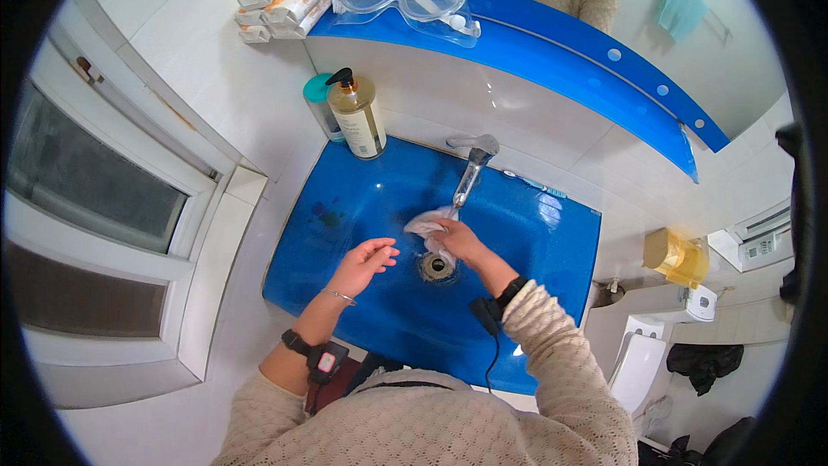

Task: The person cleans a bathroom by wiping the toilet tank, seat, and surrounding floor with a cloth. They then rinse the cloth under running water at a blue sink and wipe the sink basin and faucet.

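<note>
My right hand (460,240) is closed on a wet-looking white cloth (426,224), right under the spout of the chrome faucet (470,177). Part of the cloth hangs down toward the round drain (436,267) of the blue sink (345,207). Off to the left of the cloth, my left hand (369,262) is held over the basin with nothing in it, its fingers slightly bent and apart. A bracelet circles that wrist, and each forearm wears a black strapped device.
A pump bottle (356,116) and a teal-lidded container (321,103) stand at the sink's back left corner. A toothbrush (535,184) lies right of the faucet. Clear goggles (405,2) and stacked soft packs (289,2) rest on the blue shelf (517,43). A toilet (636,367) is at right.
</note>
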Demonstrator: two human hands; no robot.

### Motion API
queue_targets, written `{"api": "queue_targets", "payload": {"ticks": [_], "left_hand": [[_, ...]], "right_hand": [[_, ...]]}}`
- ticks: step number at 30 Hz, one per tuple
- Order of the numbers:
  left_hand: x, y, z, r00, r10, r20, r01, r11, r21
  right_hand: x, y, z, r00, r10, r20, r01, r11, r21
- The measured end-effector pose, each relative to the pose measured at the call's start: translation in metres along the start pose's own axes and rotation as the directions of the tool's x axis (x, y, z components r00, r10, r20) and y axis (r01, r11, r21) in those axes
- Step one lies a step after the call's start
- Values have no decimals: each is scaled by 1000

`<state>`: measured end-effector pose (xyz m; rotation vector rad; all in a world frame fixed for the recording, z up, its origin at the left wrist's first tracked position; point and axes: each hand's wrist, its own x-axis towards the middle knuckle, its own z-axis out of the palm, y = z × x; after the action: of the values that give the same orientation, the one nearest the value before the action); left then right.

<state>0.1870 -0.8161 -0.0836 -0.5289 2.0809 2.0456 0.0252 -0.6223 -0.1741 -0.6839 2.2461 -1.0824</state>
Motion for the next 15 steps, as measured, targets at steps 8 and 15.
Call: {"api": "queue_targets", "payload": {"ticks": [8, 15], "left_hand": [[67, -32, 27, 982, -178, 62, 179, 984, -13], [129, -45, 72, 979, -65, 194, 76, 996, -48]], "right_hand": [[17, 24, -2, 951, 298, 86, -171, 272, 947], [0, -13, -7, 951, 278, 137, -181, 139, 974]]}}
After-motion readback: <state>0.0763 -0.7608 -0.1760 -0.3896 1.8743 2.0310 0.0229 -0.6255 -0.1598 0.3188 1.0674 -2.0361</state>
